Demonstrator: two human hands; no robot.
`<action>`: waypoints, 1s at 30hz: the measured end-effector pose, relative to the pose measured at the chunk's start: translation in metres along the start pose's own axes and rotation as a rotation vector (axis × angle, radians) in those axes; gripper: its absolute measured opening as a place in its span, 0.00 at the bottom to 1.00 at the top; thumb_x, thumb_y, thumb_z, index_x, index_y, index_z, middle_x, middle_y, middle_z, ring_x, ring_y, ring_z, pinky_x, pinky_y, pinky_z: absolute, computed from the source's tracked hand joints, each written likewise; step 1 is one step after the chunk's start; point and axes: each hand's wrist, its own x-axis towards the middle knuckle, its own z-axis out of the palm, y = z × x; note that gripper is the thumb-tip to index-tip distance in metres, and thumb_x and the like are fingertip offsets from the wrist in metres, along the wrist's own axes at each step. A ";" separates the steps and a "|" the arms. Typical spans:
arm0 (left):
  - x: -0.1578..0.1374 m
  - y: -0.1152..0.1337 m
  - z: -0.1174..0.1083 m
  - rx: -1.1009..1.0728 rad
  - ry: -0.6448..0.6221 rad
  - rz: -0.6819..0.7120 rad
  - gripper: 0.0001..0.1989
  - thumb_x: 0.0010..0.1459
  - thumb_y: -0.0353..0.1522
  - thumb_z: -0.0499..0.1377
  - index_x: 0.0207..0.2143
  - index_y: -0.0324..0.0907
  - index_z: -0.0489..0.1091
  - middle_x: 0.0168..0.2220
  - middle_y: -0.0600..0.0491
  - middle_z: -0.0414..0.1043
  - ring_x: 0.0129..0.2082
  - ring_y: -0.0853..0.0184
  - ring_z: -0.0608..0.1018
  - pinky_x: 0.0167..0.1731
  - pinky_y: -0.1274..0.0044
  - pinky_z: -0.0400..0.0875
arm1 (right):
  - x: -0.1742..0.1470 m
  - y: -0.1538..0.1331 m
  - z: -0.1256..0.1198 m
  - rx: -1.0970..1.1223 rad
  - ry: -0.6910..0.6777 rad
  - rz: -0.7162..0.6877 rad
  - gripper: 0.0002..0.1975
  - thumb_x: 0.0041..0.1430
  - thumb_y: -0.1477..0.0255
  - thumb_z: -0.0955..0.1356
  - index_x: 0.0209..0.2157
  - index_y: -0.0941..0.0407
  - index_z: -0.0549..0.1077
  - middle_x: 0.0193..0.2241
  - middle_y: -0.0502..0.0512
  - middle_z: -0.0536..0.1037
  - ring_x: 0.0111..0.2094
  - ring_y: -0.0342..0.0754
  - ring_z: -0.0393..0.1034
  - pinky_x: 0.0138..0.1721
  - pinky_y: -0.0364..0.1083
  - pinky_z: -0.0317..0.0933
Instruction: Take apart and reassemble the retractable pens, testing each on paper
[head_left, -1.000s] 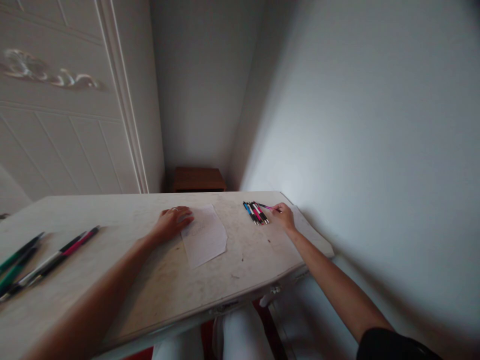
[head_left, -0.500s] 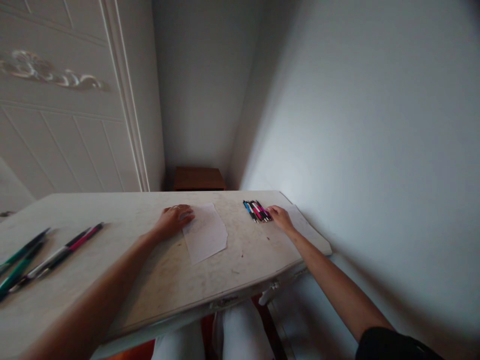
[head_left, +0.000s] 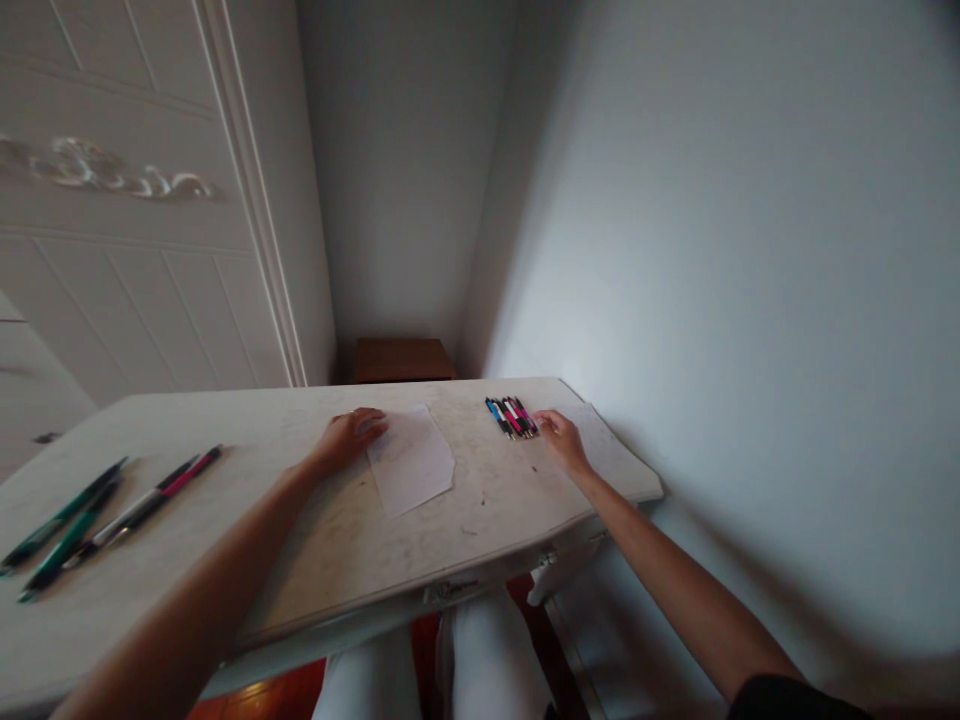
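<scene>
My left hand (head_left: 352,437) lies flat at the left edge of a white sheet of paper (head_left: 412,465), its thumb apart from the other fingers. It holds nothing, and a ring shows on one finger. My right hand (head_left: 562,440) rests on the table just right of a tight row of pens (head_left: 511,418) in blue, black, white, pink and purple. Its fingertips are bent beside the purple end of that row, with a small gap between thumb and forefinger. Whether they touch the last pen is hard to see.
At the left of the white table (head_left: 315,590) lie green pens (head_left: 75,525) and, beside them, a white and a pink pen (head_left: 169,485). Another paper sheet (head_left: 607,450) is under my right wrist. A wall (head_left: 750,300) borders the right side; a brown cabinet (head_left: 403,360) stands behind.
The view has shifted slightly, bringing more of the table's left side into sight. My right fingertips have drawn back a little from the pen row. My left hand stays on the paper.
</scene>
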 end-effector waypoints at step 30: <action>-0.184 0.002 -0.128 0.847 0.265 -0.541 0.14 0.61 0.37 0.54 0.40 0.46 0.78 0.46 0.43 0.74 0.48 0.51 0.69 0.45 0.61 0.63 | -0.012 -0.106 0.133 0.533 -0.389 0.046 0.16 0.48 0.61 0.68 0.32 0.58 0.78 0.23 0.55 0.77 0.22 0.45 0.64 0.25 0.44 0.60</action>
